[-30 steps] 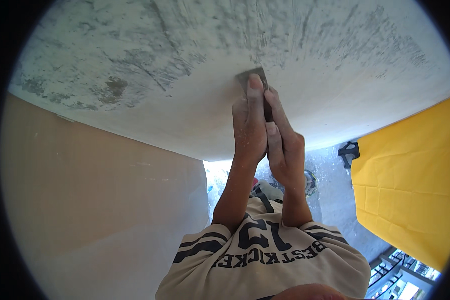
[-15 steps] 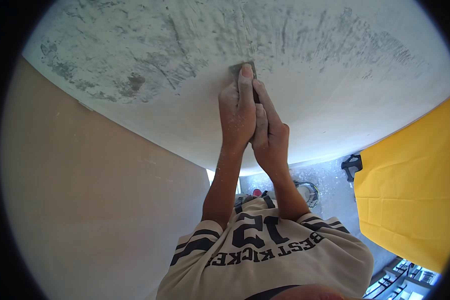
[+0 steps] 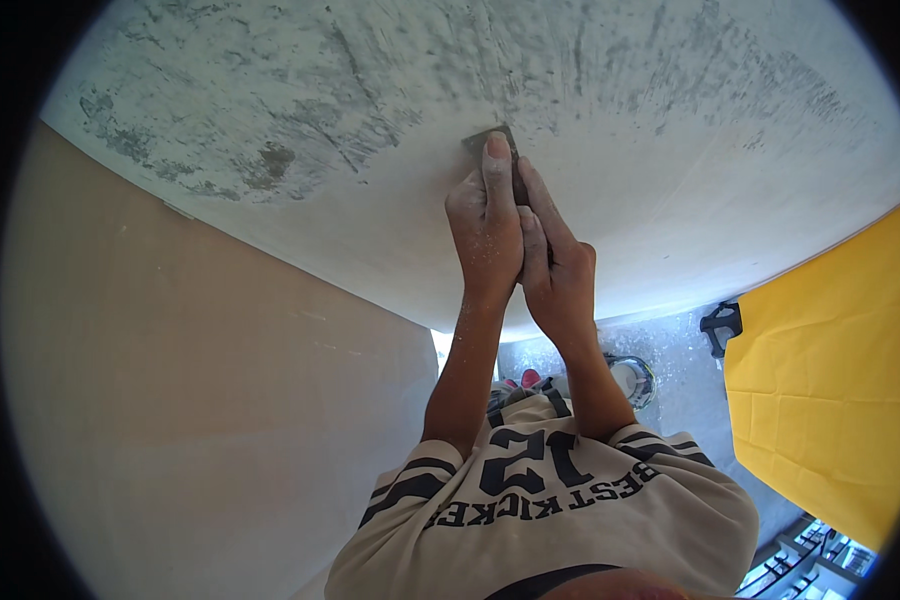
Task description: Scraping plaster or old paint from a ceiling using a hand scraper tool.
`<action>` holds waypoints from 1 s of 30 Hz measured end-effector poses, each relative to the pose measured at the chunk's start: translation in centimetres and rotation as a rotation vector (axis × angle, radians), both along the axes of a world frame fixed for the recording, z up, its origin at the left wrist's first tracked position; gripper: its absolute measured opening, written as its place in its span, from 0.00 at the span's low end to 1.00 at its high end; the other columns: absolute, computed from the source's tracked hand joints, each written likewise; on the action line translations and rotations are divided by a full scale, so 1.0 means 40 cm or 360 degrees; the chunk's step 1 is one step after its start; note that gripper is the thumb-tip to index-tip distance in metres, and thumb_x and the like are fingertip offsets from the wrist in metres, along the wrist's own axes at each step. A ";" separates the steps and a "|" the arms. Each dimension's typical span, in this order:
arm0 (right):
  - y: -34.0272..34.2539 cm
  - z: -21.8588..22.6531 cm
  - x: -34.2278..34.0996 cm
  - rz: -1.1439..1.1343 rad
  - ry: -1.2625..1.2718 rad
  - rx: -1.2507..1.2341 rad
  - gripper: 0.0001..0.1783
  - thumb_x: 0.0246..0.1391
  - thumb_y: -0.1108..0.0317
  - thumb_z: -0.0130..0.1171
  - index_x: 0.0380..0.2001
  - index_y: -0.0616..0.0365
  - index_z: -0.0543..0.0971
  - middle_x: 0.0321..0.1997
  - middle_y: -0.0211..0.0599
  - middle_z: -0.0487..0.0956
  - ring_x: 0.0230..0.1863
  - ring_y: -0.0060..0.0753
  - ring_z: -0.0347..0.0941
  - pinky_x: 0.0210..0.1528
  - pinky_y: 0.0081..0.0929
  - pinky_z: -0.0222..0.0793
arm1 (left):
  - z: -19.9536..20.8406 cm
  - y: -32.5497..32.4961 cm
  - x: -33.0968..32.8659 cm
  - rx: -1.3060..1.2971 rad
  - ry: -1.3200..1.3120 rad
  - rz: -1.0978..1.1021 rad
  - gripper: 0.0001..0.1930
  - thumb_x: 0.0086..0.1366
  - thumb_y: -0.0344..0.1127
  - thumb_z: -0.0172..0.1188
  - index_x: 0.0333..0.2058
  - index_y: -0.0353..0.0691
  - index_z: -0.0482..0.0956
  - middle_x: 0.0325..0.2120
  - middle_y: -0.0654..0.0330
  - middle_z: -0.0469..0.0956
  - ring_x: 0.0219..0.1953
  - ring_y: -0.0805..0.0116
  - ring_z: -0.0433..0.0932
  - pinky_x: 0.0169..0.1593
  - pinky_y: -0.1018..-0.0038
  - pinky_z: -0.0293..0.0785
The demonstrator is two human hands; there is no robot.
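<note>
Both my hands are raised to a white wall (image 3: 660,180), closed together on a dark, flat, straight-edged tool (image 3: 479,141). Its corner and right edge show, but my fingers hide the rest, and I cannot tell whether it is a scraper or a sanding block. My left hand (image 3: 485,235) wraps it, with one dusty digit stretched along its top. Pressed against the left from the right side, my right hand (image 3: 562,270) lays its fingers along the tool's right edge. White powder coats both hands. Above the tool the wall is streaked grey; below, smoother and whiter.
A beige wall (image 3: 220,360) meets the white one at a corner on the left. Down on the speckled grey floor (image 3: 675,345) stands a bucket (image 3: 632,380) with whitish contents. A yellow sheet (image 3: 820,390) hangs at right, beside a black bracket-like part (image 3: 720,328).
My hands and the tool have shifted slightly right and down in the picture, the tool tilting a little. My body and the floor things have also shifted right in view. The grip is unchanged.
</note>
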State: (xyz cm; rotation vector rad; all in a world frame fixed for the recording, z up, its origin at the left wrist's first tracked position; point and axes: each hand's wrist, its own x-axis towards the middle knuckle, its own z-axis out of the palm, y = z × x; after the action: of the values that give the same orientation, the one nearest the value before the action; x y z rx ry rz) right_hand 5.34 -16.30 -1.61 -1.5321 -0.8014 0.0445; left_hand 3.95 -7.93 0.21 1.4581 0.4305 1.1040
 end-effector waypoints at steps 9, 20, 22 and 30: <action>-0.009 0.007 -0.004 -0.0044 -0.0138 0.0085 0.23 0.67 0.69 0.46 0.64 0.52 0.70 0.47 0.49 0.83 0.30 0.20 0.78 0.34 0.22 0.74 | 0.024 -0.022 0.001 -0.0247 -0.0029 -0.0075 0.29 0.75 0.51 0.45 0.17 0.38 0.67 0.13 0.69 0.64 0.18 0.82 0.61 0.22 0.77 0.57; -0.055 -0.041 0.015 0.0523 0.0199 0.0256 0.28 0.64 0.70 0.52 0.67 0.61 0.64 0.29 0.35 0.79 0.21 0.13 0.66 0.25 0.15 0.64 | 0.016 -0.046 -0.090 -0.0480 -0.0184 -0.0624 0.38 0.74 0.62 0.32 0.52 0.28 0.74 0.27 0.62 0.72 0.27 0.75 0.67 0.42 0.77 0.67; -0.072 -0.047 0.020 0.0610 0.0131 0.0460 0.29 0.64 0.70 0.53 0.67 0.62 0.62 0.27 0.32 0.76 0.20 0.12 0.64 0.23 0.14 0.61 | 0.009 -0.051 -0.089 -0.0478 -0.0187 -0.0650 0.39 0.74 0.63 0.31 0.54 0.28 0.73 0.26 0.63 0.71 0.27 0.75 0.67 0.45 0.77 0.66; -0.082 -0.027 0.016 0.0582 0.0285 0.0344 0.25 0.68 0.68 0.46 0.66 0.63 0.63 0.25 0.34 0.75 0.20 0.13 0.63 0.21 0.13 0.58 | 0.029 -0.039 -0.095 -0.0119 0.0190 -0.0359 0.38 0.73 0.64 0.35 0.58 0.30 0.72 0.24 0.64 0.72 0.30 0.73 0.73 0.40 0.76 0.69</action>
State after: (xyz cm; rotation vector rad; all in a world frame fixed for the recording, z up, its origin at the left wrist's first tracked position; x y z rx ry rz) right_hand 5.99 -19.60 -2.67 -1.1466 -0.9019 0.3492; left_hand 0.14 -9.48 1.36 1.4715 0.3762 0.8165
